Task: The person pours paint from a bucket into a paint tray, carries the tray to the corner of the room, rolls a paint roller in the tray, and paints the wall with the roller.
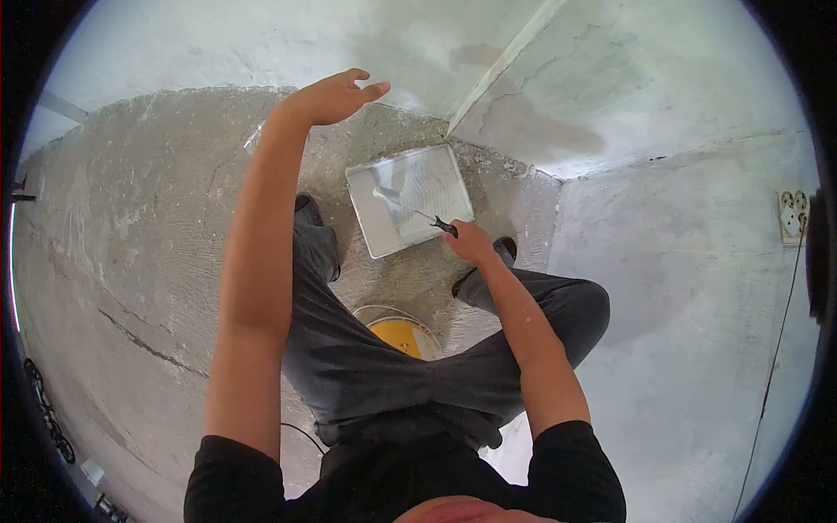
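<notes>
My right hand (472, 242) grips the black handle of a paint roller (444, 227). The roller's thin frame reaches left into a white paint tray (443, 177), where its small head rests in or just above the pale paint. Ridges show on the right part of the tray, which lies on the floor between my feet. Farther out on the left, my left hand (336, 98) is held up in front of the wall, thumb and fingers apart, with nothing in it. Whether it touches the wall I cannot tell.
A yellow bucket (405, 336) with a wire handle stands between my legs, partly hidden. White-smeared walls (602, 96) meet in a corner beyond the tray. Power sockets (793, 216) with a hanging cable are at right. The rough concrete floor (166, 227) has a long crack.
</notes>
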`<action>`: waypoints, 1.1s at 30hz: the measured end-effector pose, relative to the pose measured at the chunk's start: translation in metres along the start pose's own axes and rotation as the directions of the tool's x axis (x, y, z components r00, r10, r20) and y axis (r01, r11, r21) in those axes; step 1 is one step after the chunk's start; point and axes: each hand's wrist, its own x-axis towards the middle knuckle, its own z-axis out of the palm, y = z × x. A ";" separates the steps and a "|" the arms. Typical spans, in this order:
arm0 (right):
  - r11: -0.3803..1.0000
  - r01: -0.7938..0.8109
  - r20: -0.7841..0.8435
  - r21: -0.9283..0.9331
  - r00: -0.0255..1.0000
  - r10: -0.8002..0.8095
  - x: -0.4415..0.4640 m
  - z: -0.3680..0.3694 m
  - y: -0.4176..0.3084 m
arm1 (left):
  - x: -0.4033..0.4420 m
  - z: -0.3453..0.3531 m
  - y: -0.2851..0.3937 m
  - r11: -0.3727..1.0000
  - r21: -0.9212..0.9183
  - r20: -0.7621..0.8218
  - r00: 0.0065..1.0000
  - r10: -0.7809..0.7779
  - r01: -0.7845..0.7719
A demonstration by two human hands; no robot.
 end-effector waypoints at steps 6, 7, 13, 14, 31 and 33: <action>0.994 0.041 -0.018 -0.106 0.999 -0.043 -0.009 -0.008 -0.009 | 0.002 -0.002 0.000 0.998 0.020 0.025 0.998 0.051 -0.052; 0.994 0.054 -0.042 -0.100 0.997 -0.058 -0.008 -0.015 -0.017 | 0.002 -0.005 0.001 0.998 0.027 0.008 0.999 0.053 -0.054; 0.997 -0.027 -0.078 0.071 0.996 0.032 0.002 -0.017 -0.013 | 0.000 0.000 0.000 1.000 -0.018 0.019 1.000 0.012 -0.012; 0.997 -0.032 -0.077 0.068 0.996 0.037 0.005 -0.013 -0.005 | -0.002 0.000 0.001 1.000 -0.022 0.023 1.000 0.014 -0.013; 0.976 0.050 -0.093 0.210 0.995 -0.031 0.013 -0.009 -0.003 | 0.000 0.000 -0.002 0.999 -0.006 0.004 0.999 0.036 -0.036; 0.976 0.016 -0.026 0.218 1.000 -0.011 0.016 -0.011 -0.002 | 0.001 0.000 -0.001 1.000 0.012 -0.001 1.000 0.021 -0.021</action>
